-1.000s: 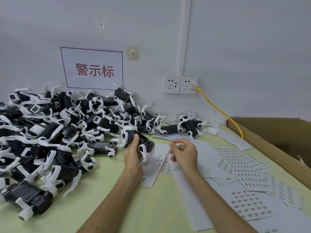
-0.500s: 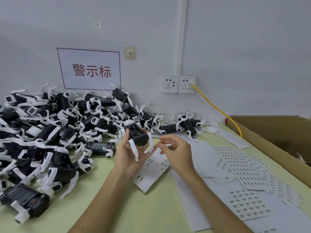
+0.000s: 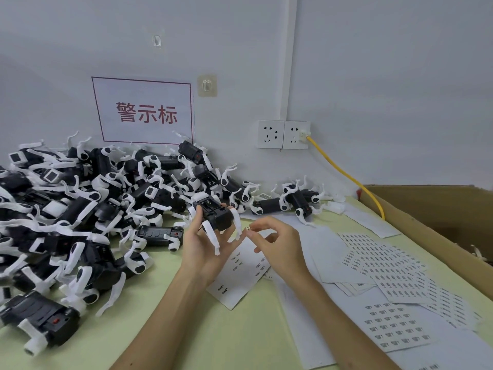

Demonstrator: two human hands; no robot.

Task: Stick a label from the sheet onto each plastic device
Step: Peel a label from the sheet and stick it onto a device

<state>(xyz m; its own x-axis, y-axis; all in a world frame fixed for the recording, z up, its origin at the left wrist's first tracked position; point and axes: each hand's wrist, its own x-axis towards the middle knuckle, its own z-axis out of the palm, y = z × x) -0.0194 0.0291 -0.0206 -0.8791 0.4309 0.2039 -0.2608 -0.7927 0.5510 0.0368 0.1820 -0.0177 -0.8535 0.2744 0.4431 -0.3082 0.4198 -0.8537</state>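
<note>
My left hand holds a black plastic device with white legs up off the table, underside toward me. My right hand pinches a small white label between thumb and forefinger, just right of the device and apart from it. Below both hands lies a label sheet with only a few labels left on it. A big pile of the same black-and-white devices fills the left side of the table.
More label sheets are spread over the right of the green table. An open cardboard box stands at the right edge. A yellow cable runs from a wall socket down behind the box. Three devices lie by the wall.
My left hand lifted the device off the table and turned it underside up. My right hand moved up from the sheet toward it with a label pinched.
</note>
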